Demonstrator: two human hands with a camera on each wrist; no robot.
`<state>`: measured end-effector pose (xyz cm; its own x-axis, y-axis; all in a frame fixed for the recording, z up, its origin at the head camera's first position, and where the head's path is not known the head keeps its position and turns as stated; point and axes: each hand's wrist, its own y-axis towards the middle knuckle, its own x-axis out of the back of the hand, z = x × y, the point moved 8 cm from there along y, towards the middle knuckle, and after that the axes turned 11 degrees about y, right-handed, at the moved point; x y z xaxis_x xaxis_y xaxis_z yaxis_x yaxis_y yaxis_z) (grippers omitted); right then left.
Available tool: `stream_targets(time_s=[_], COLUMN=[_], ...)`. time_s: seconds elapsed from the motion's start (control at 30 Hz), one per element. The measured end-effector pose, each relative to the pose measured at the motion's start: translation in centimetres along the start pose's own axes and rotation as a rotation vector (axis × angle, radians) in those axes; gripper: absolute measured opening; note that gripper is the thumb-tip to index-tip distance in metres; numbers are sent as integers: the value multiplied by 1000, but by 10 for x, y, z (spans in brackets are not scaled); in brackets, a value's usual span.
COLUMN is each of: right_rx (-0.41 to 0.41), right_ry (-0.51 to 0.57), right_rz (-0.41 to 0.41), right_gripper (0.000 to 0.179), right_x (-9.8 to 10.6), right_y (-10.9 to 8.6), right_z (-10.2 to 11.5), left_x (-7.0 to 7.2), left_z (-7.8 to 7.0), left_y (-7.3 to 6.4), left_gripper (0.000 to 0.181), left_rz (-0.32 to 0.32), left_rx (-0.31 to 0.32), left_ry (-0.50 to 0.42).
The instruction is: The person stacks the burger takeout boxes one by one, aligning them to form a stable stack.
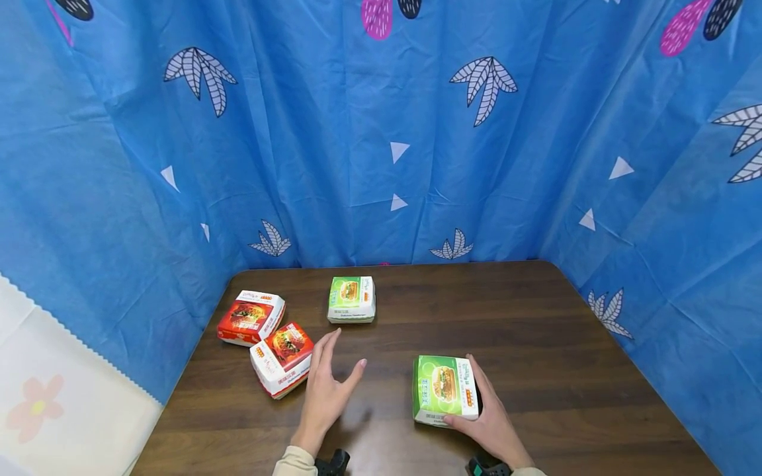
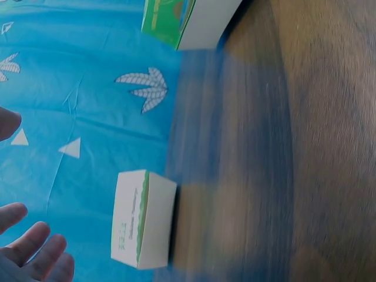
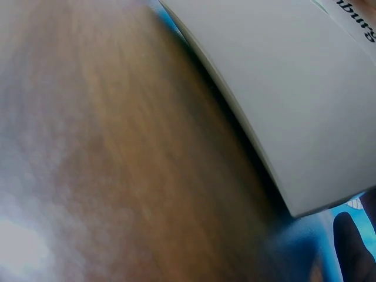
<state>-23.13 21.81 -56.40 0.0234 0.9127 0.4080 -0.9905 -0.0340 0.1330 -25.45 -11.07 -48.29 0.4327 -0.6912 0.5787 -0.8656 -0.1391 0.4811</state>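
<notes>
My right hand [image 1: 491, 423] grips a green-and-white hamburger box [image 1: 443, 390], thumb along its near edge and fingers at its right side. In the right wrist view the white side of this box [image 3: 282, 88] fills the upper right, its lower edge close over the wooden table. My left hand [image 1: 329, 390] is raised with fingers extended and thumb spread, holding nothing. Just left of it lies a red-and-white burger box [image 1: 288, 350], partly overlapped by the hand in the head view. Another green hamburger box [image 1: 351, 301] stands beyond the left fingertips.
A second red-and-white burger box [image 1: 251, 318] sits at the table's back left, against the nearer red one. The dark wooden table [image 1: 565, 344] is bordered by a blue patterned curtain [image 1: 381, 132] behind and at the sides. White cloth [image 1: 65, 370] hangs at the left.
</notes>
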Motion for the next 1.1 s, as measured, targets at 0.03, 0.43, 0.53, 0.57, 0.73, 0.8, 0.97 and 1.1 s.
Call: stream_targets(time_s=[0.03,0.43,0.53,0.57,0.73,0.8,0.97,1.1], right_rx=[2,2,3,4,11,11,13,12], right_ry=[1,1,-6,-7,-13,-15,-16,-22], right_rz=[0,-1,0,0,2,1,1,2], right_gripper=[124,124,124,124,125,125,125,124], right_x=[0,0,0,0,-1,-1,0,-1], right_y=[0,1,0,0,0,0,1,1], right_z=[0,0,0,0,0,0,-1,-1], left_x=[2,17,19,21,29,31,35,39], left_z=[2,24,30,32,42,46,55,58], left_y=[1,4,3,3,4,4,4,4], left_gripper=[76,83,84,84,84,85,86,87], left_rz=[-3,-35,-37,-39,-56,-55,-48,-71], left_rx=[7,49,66,71,92,109,146,140], left_ry=[1,22,32,36,50,64,92,88])
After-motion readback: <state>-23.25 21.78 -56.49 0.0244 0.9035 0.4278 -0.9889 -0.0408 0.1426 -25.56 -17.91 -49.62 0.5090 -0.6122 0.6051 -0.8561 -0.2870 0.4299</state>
